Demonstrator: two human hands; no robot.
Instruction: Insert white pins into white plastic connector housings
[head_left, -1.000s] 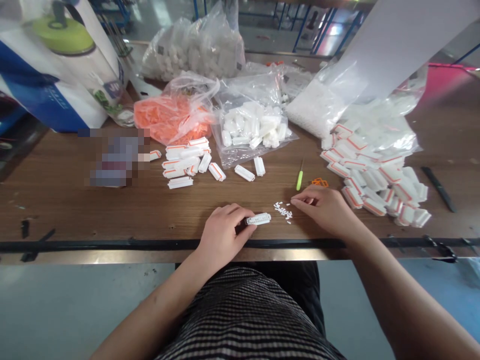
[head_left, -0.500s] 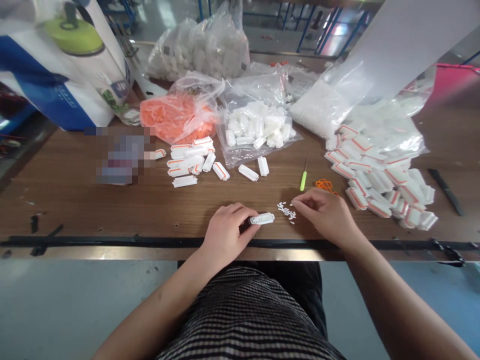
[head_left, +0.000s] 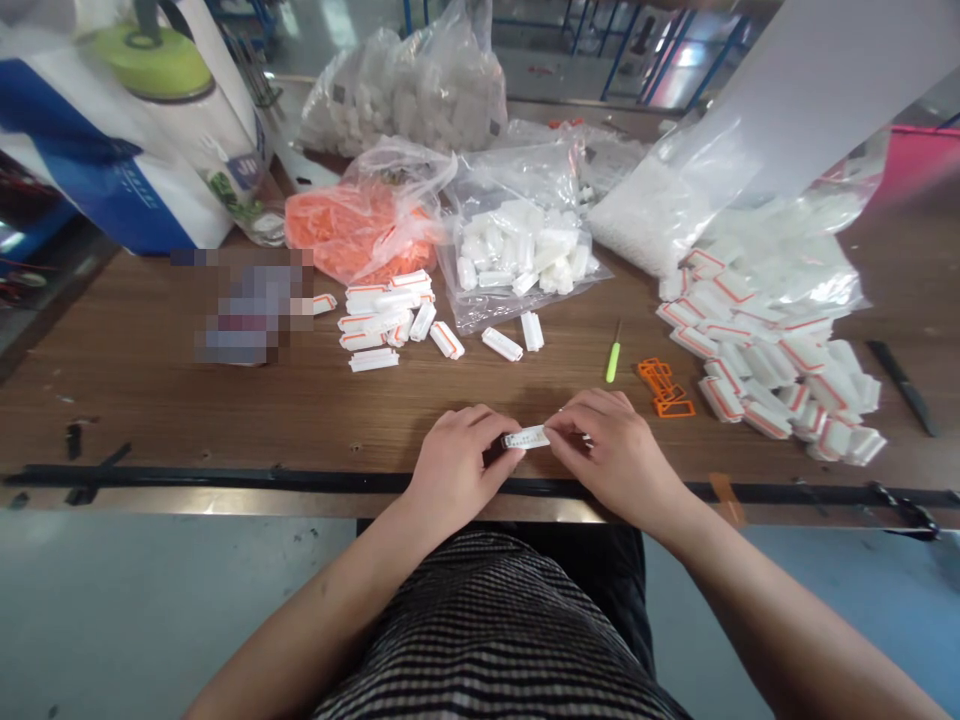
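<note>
Near the front edge of the table, my left hand (head_left: 457,455) pinches one end of a small white plastic connector housing (head_left: 527,437) that has rows of small openings along its upper face. My right hand (head_left: 611,450) is closed, with thumb and index fingertips meeting at the housing's right end. Whatever sits between those fingertips is too small to make out. Loose tiny white pieces (head_left: 588,440) lie under the right hand, mostly hidden by it. Orange rectangular frames (head_left: 664,390) and a green-handled pick (head_left: 613,362) lie beyond that hand.
White housings (head_left: 375,325) are heaped left of centre, and a larger pile with orange edging (head_left: 780,365) lies right. Behind stand bags of orange parts (head_left: 360,235), white housings (head_left: 517,250) and white granule-like pieces (head_left: 649,215). A green-lidded bottle (head_left: 217,150) stands left; a black strip-like tool (head_left: 900,385) lies far right.
My right hand has moved left from the loose white pieces to the right end of the housing, now covering most of those pieces. My left hand still holds the housing in nearly the same place.
</note>
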